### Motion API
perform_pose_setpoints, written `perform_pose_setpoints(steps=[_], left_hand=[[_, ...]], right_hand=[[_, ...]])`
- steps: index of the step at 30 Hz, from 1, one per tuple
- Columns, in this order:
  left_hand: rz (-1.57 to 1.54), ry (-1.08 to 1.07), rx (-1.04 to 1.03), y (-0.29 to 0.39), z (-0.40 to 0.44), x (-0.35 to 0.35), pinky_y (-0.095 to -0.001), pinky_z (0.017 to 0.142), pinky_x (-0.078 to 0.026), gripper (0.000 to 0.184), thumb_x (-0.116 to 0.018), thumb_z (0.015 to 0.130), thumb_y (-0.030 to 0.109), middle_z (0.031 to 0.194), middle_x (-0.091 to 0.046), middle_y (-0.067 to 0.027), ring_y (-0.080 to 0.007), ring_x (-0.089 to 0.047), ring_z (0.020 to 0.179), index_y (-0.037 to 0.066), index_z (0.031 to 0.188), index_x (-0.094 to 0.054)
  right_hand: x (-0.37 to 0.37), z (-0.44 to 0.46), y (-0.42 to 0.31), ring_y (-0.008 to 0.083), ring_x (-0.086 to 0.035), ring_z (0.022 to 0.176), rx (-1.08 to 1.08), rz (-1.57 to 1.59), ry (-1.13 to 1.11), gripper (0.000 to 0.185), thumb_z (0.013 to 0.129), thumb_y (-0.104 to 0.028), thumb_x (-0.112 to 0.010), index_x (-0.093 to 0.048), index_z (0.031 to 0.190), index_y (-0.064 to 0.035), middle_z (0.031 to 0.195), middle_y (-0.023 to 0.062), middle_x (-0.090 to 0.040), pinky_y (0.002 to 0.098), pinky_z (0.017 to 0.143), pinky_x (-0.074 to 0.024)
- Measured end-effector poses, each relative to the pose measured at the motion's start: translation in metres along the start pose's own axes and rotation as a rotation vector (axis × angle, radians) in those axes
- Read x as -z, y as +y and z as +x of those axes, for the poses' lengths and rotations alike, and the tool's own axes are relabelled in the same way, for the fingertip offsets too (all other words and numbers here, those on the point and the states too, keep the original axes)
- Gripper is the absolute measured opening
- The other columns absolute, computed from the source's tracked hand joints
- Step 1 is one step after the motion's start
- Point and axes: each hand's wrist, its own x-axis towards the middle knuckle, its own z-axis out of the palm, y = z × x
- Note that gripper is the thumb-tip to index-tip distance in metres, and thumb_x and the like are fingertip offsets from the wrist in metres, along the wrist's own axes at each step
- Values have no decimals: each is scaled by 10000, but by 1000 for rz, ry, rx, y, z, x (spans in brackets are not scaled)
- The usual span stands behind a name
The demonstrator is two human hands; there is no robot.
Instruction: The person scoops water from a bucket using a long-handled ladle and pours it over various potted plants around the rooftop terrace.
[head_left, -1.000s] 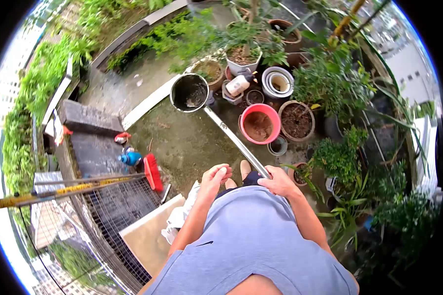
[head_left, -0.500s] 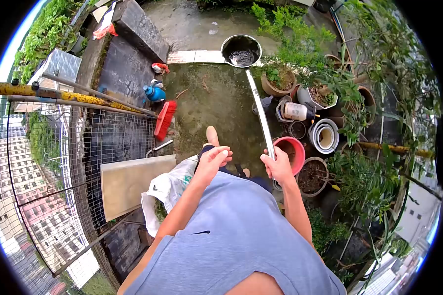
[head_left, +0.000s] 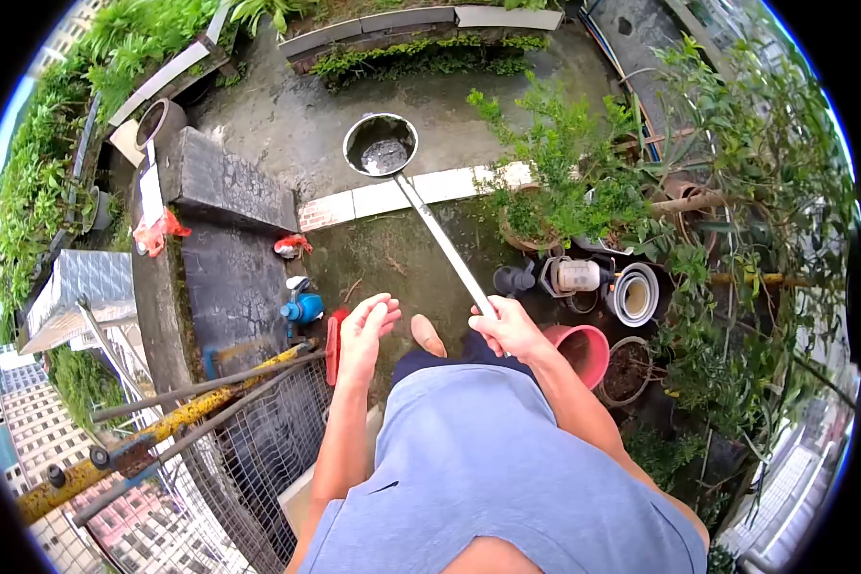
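My right hand (head_left: 513, 331) is wrapped round the end of the silver handle of a long-handled ladle (head_left: 444, 244). Its round bowl, dark inside with a shiny wet patch, is out in front of me near the pale tiled strip (head_left: 416, 189). My left hand (head_left: 365, 331) is raised to the left, holding nothing, its fingers loosely bent and apart. Just beside it shows part of a red broom head (head_left: 332, 352). A blue bottle (head_left: 304, 308) stands by the low wall beyond that hand.
To the right are a pink bucket (head_left: 591, 354), a soil-filled pot (head_left: 628, 371), stacked white pots (head_left: 635, 296) and leafy plants (head_left: 564, 182). A rusty yellow pole (head_left: 153, 440) and wire mesh edge the left side. A planted bed (head_left: 421, 57) lies ahead.
The ladle has swung left, its bowl now farther left and its handle more slanted. My left hand has moved left and opened somewhat. The whole view has turned and shifted forward.
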Motion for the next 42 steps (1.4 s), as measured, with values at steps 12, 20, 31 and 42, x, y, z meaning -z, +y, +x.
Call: perform_pose_setpoints(steps=[12, 20, 31, 42], left_hand=[[375, -420, 188, 127, 274, -115, -358, 880, -538, 500, -582, 994, 351, 1205, -650, -194, -283, -674, 1046, -32, 1312, -538], [676, -771, 250, 222, 409, -215, -331, 817, -550, 478, -577, 982, 415, 1136, -676, -137, -234, -679, 978, 7, 1231, -594], [768, -986, 295, 343, 596, -211, -335, 853, -537, 437, -591, 986, 339, 1157, -678, -133, -231, -683, 981, 4, 1268, -588], [618, -964, 203, 449, 715, -234, -327, 894, -537, 390, -583, 1002, 302, 1164, -690, -133, -218, -688, 1028, 14, 1263, -611]], right_hand=[[80, 163, -145, 294, -671, 538, 234, -149, 345, 228, 745, -128, -653, -656, 735, 100, 594, 203, -643, 391, 465, -524], [91, 247, -194, 380, -684, 651, 201, 16, 672, 210, 703, -125, -623, -665, 720, 79, 671, 227, -667, 463, 593, -548], [53, 342, -331, 210, -602, 443, 14, 349, 1040, 355, 796, -222, -631, -582, 532, 10, 487, 105, -580, 368, 454, -486], [105, 416, -426, 99, -495, 431, -5, 656, 1216, 227, 887, -164, -655, -470, 801, -65, 614, 19, -515, 276, 363, -403]])
